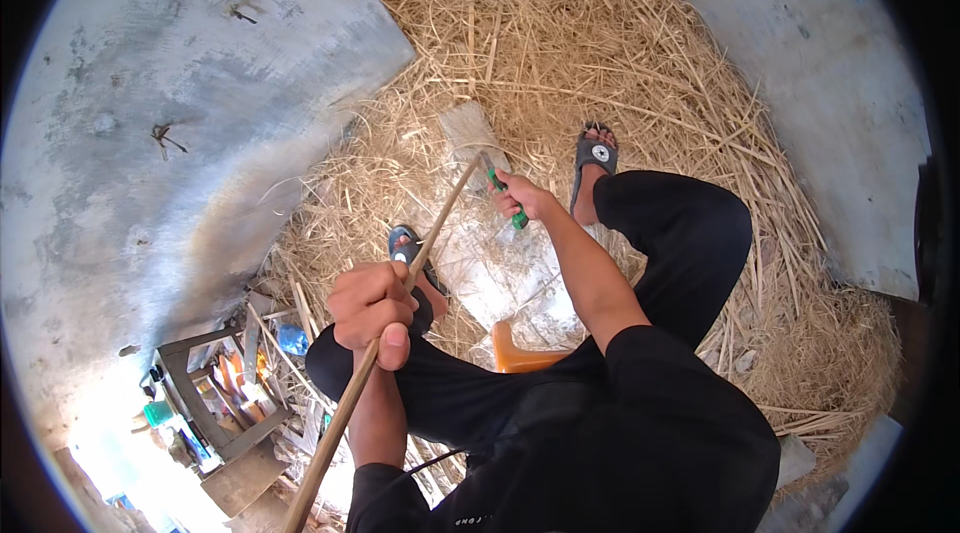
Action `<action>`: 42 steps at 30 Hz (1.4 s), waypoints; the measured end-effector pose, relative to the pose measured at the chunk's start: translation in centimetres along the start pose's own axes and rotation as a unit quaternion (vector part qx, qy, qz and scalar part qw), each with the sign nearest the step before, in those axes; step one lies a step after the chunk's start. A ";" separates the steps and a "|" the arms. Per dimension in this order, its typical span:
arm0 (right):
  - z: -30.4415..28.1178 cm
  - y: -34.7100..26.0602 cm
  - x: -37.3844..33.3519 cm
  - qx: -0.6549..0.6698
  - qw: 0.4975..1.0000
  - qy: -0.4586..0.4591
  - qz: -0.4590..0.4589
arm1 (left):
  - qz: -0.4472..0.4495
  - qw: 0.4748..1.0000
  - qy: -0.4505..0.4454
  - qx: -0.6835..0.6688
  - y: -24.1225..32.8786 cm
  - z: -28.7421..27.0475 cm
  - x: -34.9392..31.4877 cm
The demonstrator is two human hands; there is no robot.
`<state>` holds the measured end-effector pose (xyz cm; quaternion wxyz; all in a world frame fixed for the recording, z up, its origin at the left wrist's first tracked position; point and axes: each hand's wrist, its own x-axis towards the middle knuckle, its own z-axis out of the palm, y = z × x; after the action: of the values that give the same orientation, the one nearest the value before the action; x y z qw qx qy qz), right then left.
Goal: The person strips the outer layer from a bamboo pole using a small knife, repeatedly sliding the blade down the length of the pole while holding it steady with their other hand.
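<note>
My left hand (372, 311) is closed around a long, thin strip of wood or bamboo (448, 213). The strip slants from the lower edge up to the middle of the view. In my right hand (522, 199) is a knife (519, 220) with a green handle, gripped in closed fingers. Its blade points away from me and meets or nearly meets the strip's far end; exact contact is too small to tell. Just beyond that end lies a flat, pale block (464, 125) on the floor, between my sandalled feet.
Thin straw-like shavings (570, 23) cover much of the floor, piled deepest ahead and right. Part of an orange plastic stool (520, 357) shows beneath me. At lower left stands a wooden frame (188, 383) with assorted tools. Worn walls (200, 63) rise on both sides.
</note>
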<state>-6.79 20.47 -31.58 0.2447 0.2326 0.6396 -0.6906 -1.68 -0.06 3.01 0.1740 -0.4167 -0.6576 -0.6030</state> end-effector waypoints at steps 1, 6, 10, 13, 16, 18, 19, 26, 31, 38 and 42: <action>-0.5 -0.6 -0.3 0.116 0.990 -0.058 0.060 | -0.004 1.000 0.005 0.005 -0.2 0.1 -0.1; 1.5 -6.8 -6.4 -0.219 0.933 0.214 -0.188 | -0.028 0.999 0.038 0.013 -1.0 -0.4 0.3; 3.8 -13.0 -17.1 -0.271 0.930 0.140 -0.204 | -0.033 0.994 0.042 0.097 -0.4 -1.2 1.1; 5.7 -15.0 -23.5 -0.323 0.909 0.112 -0.238 | -0.068 0.978 0.021 0.197 0.7 -0.8 1.4; 7.0 -15.7 -25.2 -0.340 0.888 0.126 -0.283 | -0.070 0.969 -0.018 0.236 1.0 0.1 1.5; 7.5 -15.4 -24.6 -0.359 0.875 0.139 -0.295 | -0.043 0.981 -0.020 0.187 0.8 0.4 1.6; 7.5 -15.1 -24.0 -0.374 0.867 0.139 -0.299 | -0.041 0.982 -0.013 0.185 0.6 0.4 1.7; 5.5 -10.1 -15.5 -0.474 0.838 0.202 -0.178 | 0.030 0.990 -0.083 0.112 0.8 1.3 0.7; 3.3 -3.9 -8.9 -0.480 0.844 0.214 -0.109 | -0.007 0.994 -0.001 0.106 0.5 1.1 0.4; 4.2 -0.5 -3.1 -0.402 0.877 0.246 -0.099 | -0.001 0.995 0.016 0.103 -0.9 -0.7 0.0; 2.3 1.2 -1.6 0.094 0.995 -0.017 0.038 | -0.011 0.999 -0.018 0.040 -1.6 -1.3 0.0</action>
<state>-4.77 18.18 -31.34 0.2583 0.2671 0.5586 -0.7416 -3.24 -1.19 2.24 0.1723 -0.4129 -0.6885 -0.5707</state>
